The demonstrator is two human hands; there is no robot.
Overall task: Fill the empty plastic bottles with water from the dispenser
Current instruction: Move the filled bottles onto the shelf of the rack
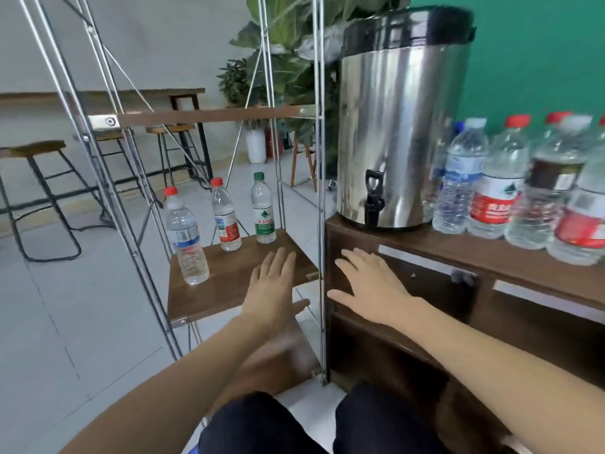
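On the low wooden shelf at the left, three capped plastic bottles are seen: one with a blue label, one with a red label and one with a green label. The shiny metal dispenser is stood on the brown worktop at the right, with its black tap hung over the front edge. More bottles are packed beside it. The left hand is held flat and wide over the shelf, and the right hand is spread wide in front of the worktop. Nothing is held by either hand. The shelf bottles look tall, light and easy to tip, so one could be knocked off if it is grabbed too fast. Water could also be spilled if a bottle mouth is not set right under the tap.
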